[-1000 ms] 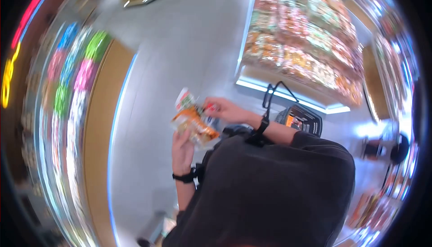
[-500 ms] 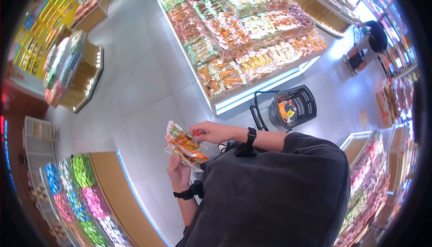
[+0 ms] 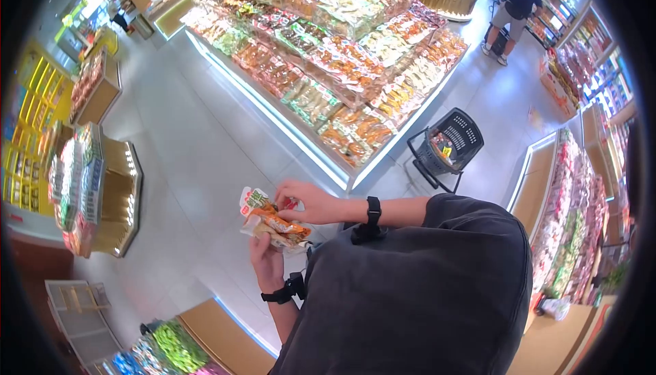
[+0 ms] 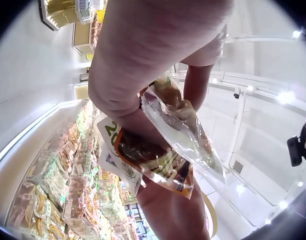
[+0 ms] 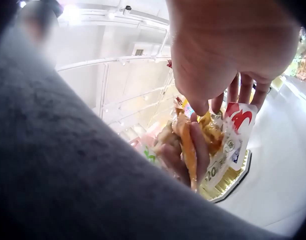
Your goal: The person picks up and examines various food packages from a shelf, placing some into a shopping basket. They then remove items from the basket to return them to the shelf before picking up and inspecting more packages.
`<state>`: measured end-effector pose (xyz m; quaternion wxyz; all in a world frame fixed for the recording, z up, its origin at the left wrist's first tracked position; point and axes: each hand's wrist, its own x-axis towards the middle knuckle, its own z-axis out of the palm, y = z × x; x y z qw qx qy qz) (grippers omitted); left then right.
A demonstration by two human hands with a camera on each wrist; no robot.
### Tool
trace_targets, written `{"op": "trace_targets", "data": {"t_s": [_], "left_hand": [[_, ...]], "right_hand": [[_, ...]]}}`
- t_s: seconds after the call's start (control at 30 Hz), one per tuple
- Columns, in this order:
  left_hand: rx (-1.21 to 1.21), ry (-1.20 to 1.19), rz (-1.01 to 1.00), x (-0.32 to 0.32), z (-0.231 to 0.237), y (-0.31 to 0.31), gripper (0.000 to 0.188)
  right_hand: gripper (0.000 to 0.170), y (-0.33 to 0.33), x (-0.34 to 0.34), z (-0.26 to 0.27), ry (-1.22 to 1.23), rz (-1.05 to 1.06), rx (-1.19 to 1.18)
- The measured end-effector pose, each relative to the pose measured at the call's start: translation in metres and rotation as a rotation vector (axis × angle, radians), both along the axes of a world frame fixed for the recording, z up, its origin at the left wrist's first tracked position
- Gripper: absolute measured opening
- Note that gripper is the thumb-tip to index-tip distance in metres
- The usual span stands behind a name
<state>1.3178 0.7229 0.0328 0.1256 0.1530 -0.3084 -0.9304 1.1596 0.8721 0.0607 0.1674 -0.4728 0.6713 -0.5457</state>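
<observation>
Some packets (image 3: 281, 223) slant lengthwise toward torso (image 3: 417, 286), gripped by left hand (image 3: 267, 262) and right hand (image 3: 307, 202).

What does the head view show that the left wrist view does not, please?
Only the head view: a dark shopping basket on the floor, and another person in a dark top and light shorts.

Only the left wrist view: a small black fixture on the white ceiling.

Both: the left hand and right hand holding packets, near displayed packaged goods.
</observation>
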Motion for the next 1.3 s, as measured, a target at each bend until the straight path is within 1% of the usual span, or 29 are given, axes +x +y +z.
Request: {"op": "trace_targets", "data": {"t_s": [0.07, 0.1, 0.17, 0.2, 0.27, 0.33, 0.4, 0.43, 0.5, 0.53, 0.57, 0.63, 0.67, 0.7, 0.73, 0.77, 0.87, 0.93, 0.97, 1.03, 1.07, 1.13, 1.17, 1.2, 1.27, 1.3], "left_hand": [[-0.036, -0.026, -0.022, -0.007, 0.0, -0.033, 0.057], [-0.035, -0.029, -0.035, -0.01, 0.001, -0.046, 0.057], [-0.033, -0.009, -0.111, -0.02, 0.006, -0.073, 0.058], [-0.041, -0.01, -0.117, -0.023, 0.005, -0.083, 0.058], [-0.073, 0.003, -0.113, -0.032, 0.0, -0.099, 0.062], [-0.053, -0.015, -0.136, -0.045, -0.007, -0.116, 0.063], [-0.033, -0.026, -0.156, -0.063, -0.007, -0.126, 0.064], [-0.03, -0.024, -0.204, -0.072, -0.007, -0.134, 0.064], [-0.042, -0.026, -0.229, -0.091, -0.004, -0.147, 0.064], [-0.053, -0.026, -0.248, -0.101, -0.004, -0.152, 0.063], [-0.061, -0.029, -0.239, -0.111, -0.006, -0.159, 0.063], [-0.07, -0.045, -0.31, -0.133, -0.014, -0.178, 0.062], [-0.09, -0.048, -0.283, -0.146, -0.016, -0.188, 0.062], [-0.068, -0.054, -0.288, -0.157, -0.017, -0.199, 0.058], [-0.046, -0.057, -0.298, -0.171, -0.01, -0.208, 0.054], [-0.049, -0.04, -0.278, -0.187, 0.001, -0.214, 0.054], [-0.069, -0.046, -0.247, -0.229, 0.007, -0.239, 0.053], [-0.086, -0.047, -0.265, -0.257, 0.011, -0.254, 0.053], [-0.098, -0.038, -0.282, -0.273, 0.013, -0.258, 0.052], [-0.099, -0.026, -0.311, -0.3, 0.015, -0.266, 0.051], [-0.101, -0.01, -0.338, -0.313, 0.015, -0.27, 0.05], [-0.079, -0.016, -0.315, -0.336, 0.007, -0.273, 0.049], [-0.054, -0.032, -0.294, -0.345, 0.003, -0.273, 0.049], [-0.051, -0.038, -0.287, -0.353, -0.001, -0.271, 0.049], [0.0, -0.097, -0.259, -0.37, -0.007, -0.274, 0.049], [0.043, -0.047, -0.338, -0.378, -0.012, -0.283, 0.051]], "right_hand": [[0.025, -0.026, 0.007, 0.006, -0.144, -0.168, 0.039], [0.025, -0.036, 0.008, 0.006, -0.148, -0.181, 0.04], [0.024, -0.057, 0.005, 0.006, -0.061, -0.288, -0.013], [0.024, -0.066, 0.002, 0.007, -0.062, -0.294, -0.021], [0.025, -0.081, -0.008, 0.009, -0.081, -0.272, 0.035], [0.026, -0.097, -0.021, -0.004, -0.05, -0.265, 0.024], [0.026, -0.109, -0.032, -0.01, -0.113, -0.274, 0.035], [0.026, -0.114, -0.038, -0.014, -0.112, -0.278, 0.031], [0.025, -0.124, -0.053, -0.017, -0.217, -0.341, 0.111], [0.025, -0.129, -0.062, -0.02, -0.22, -0.337, 0.106], [0.024, -0.135, -0.073, -0.024, -0.237, -0.334, 0.101], [0.023, -0.15, -0.095, -0.029, -0.258, -0.302, 0.08], [0.023, -0.158, -0.109, -0.03, -0.284, -0.29, 0.042], [0.023, -0.168, -0.119, -0.032, -0.318, -0.275, 0.003], [0.023, -0.178, -0.132, -0.03, -0.325, -0.249, -0.016], [0.024, -0.187, -0.151, -0.027, -0.336, -0.24, -0.014], [0.024, -0.208, -0.195, -0.03, -0.408, -0.192, -0.037], [0.018, -0.213, -0.22, -0.023, -0.509, -0.19, -0.002], [0.018, -0.215, -0.232, -0.025, -0.507, -0.19, -0.001], [0.013, -0.215, -0.249, -0.031, -0.611, -0.278, 0.016], [0.013, -0.216, -0.256, -0.033, -0.608, -0.277, 0.015], [0.011, -0.218, -0.269, -0.037, -0.683, -0.367, -0.102], [0.01, -0.222, -0.276, -0.035, -0.738, -0.42, -0.109], [0.01, -0.221, -0.283, -0.032, -0.744, -0.414, -0.103], [0.011, -0.219, -0.296, -0.022, -0.695, -0.42, -0.014], [0.011, -0.224, -0.306, -0.032, -0.693, -0.42, -0.018]]}}
